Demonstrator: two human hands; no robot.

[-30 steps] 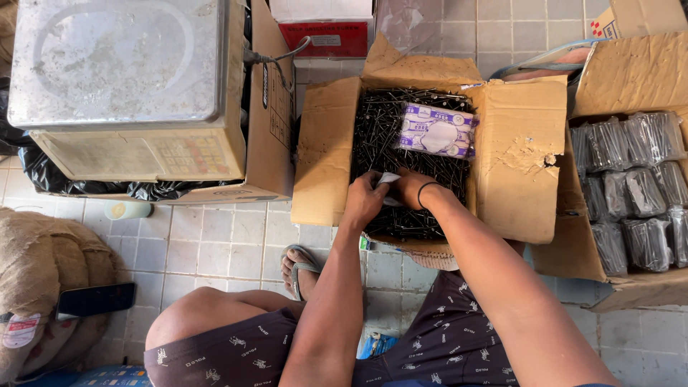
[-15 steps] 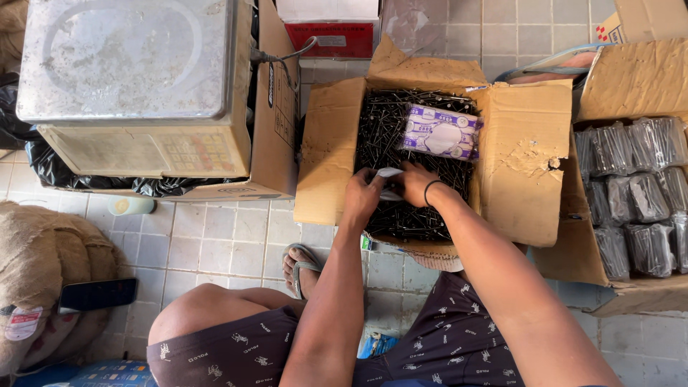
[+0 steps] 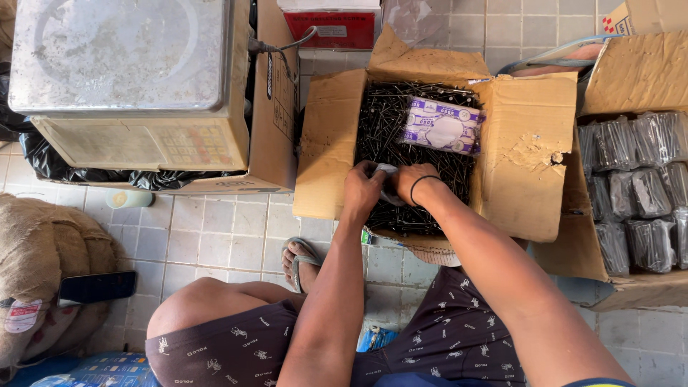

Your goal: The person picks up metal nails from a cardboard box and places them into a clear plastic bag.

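Staying over the nail box, both hands have barely shifted: left hand and right hand pinch a small clear bag between closed fingers.

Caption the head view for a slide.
Left hand and right hand hold a small clear plastic bag over an open cardboard box of loose dark nails.

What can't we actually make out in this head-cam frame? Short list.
- What the left hand and right hand hold: a small clear bag, contents hidden by the fingers.
- Depth of the nails in the open box: walls and hands hide it.
- Bundles in the right box: cut off by the edge.
- Scale display: out of view.
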